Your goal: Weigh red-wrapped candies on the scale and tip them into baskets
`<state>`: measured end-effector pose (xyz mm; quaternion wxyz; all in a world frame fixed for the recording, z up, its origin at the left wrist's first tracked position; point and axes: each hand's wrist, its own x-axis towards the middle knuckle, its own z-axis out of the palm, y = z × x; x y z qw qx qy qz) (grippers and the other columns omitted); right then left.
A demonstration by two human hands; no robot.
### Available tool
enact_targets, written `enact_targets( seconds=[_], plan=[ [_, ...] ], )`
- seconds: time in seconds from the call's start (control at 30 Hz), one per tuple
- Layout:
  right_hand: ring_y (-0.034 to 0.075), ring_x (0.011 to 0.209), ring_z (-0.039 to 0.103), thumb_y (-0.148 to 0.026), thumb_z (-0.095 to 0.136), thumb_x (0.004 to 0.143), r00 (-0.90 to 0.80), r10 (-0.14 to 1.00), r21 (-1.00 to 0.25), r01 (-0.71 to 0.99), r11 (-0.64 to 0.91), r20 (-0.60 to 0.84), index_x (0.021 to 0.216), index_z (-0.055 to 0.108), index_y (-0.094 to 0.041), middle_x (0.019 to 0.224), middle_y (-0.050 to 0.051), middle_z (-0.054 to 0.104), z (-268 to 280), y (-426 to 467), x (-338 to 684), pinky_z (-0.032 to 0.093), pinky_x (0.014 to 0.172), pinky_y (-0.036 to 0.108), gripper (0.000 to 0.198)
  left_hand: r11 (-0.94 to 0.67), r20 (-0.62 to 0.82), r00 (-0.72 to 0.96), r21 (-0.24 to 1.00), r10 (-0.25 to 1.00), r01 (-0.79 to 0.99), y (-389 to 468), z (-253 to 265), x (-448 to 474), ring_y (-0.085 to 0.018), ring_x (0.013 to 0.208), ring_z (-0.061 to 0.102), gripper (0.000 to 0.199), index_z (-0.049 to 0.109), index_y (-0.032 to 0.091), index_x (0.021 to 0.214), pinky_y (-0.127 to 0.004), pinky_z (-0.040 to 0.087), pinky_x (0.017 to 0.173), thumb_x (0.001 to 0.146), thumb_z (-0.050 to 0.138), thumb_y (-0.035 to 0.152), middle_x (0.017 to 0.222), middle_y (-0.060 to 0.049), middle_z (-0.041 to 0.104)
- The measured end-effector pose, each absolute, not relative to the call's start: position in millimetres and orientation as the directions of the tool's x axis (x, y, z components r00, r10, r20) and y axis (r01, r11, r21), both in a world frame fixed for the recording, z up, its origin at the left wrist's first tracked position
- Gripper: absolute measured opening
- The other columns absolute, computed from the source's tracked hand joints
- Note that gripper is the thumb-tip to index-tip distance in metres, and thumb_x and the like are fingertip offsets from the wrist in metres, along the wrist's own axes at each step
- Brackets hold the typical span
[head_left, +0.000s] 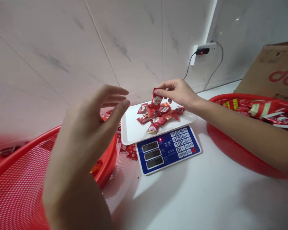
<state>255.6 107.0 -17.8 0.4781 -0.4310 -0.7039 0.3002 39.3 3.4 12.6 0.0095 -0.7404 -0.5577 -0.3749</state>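
My right hand [176,91] pinches a red wrapped candy [156,99] between thumb and fingers, just above the pile. Several more red wrapped candies [157,120] lie heaped on the white tray [131,135] of a digital scale. The scale's blue panel [169,147] has number keys, three small displays and a lit red light. My left hand [96,118] hovers to the left of the tray, above a red mesh basket [16,188]. Its fingers are bent, the thumb stands apart from them, and nothing shows between them.
On the right, a red basket [232,150] holds larger red packets [266,108]. Behind it stands a cardboard box [261,70]. Loose red packets [132,152] lie left of the scale on the white table [206,195]. A plug with a cable sits in the wall socket [203,52].
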Motion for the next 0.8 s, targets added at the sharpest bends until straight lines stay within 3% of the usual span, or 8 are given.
enact_targets(
  seconds=[0.17,0.4,0.8],
  plan=[
    [0.009,0.064,0.052,-0.024,0.072,0.086,-0.087,0.902,-0.858,0.282,0.429,0.423,0.089,0.075,-0.014,0.079,0.003,0.069,-16.4,107.3,256.4,0.037,0.052,0.022,0.01,-0.356,0.568,0.068,0.414,0.82,0.838,2.4,12.6,38.0,-0.025,0.105,0.069,0.021,0.065,0.048,0.106,-0.044,0.06,0.084,0.091,0.05,0.051,0.108,0.008,0.073],
    [0.01,0.07,0.057,-0.024,0.071,0.087,-0.089,0.882,-0.847,0.248,0.469,0.462,0.087,0.073,-0.015,0.081,0.003,0.068,-12.4,106.1,260.2,0.041,0.055,0.02,0.008,-0.368,0.565,0.086,0.408,0.821,0.836,2.0,12.8,41.2,-0.026,0.104,0.07,0.023,0.066,0.042,0.107,-0.043,0.06,0.084,0.091,0.05,0.048,0.107,0.006,0.074],
    [0.009,0.065,0.055,-0.021,0.071,0.088,-0.093,0.888,-0.857,0.234,0.459,0.45,0.085,0.071,-0.015,0.075,0.0,0.066,-13.3,105.1,260.9,0.041,0.054,0.02,0.006,-0.359,0.551,0.089,0.406,0.83,0.84,2.0,13.0,40.7,-0.024,0.104,0.07,0.024,0.065,0.046,0.105,-0.044,0.06,0.085,0.091,0.047,0.053,0.106,0.007,0.074]
  ],
)
